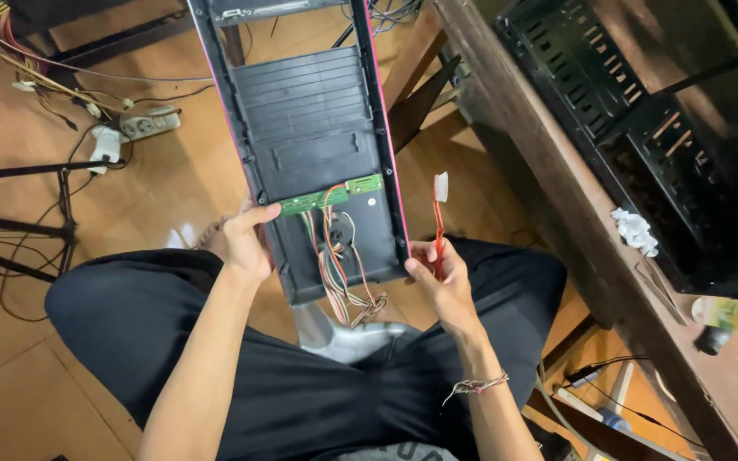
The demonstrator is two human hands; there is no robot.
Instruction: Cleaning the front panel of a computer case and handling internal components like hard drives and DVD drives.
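Between the knees of a seated person in black trousers, a long black computer front panel (pixel 318 128) with pink edges is held with its inner side up, its far end reaching away over the wooden floor (pixel 172 188). Its left edge is gripped by the left hand (pixel 241 243), the thumb laid across the rim just beside a narrow green circuit board (pixel 330 196) fixed across the panel. From that board a bundle of coloured wires (pixel 343 273) is seen to hang down past the panel's near end. The right edge is steadied by the right hand (pixel 442 277), whose fingers are also closed around a red toothbrush (pixel 438 222) held upright, its white bristles pointing away and standing just beside the panel's pink rim. A string bracelet (pixel 480 386) is worn on the right wrist. To the right, a wooden table (pixel 557 205) carries a black metal computer case (pixel 685 128) and a crumpled white tissue (pixel 635 230). At the upper left, a white power strip (pixel 149 124) and loose cables are lying on the floor.
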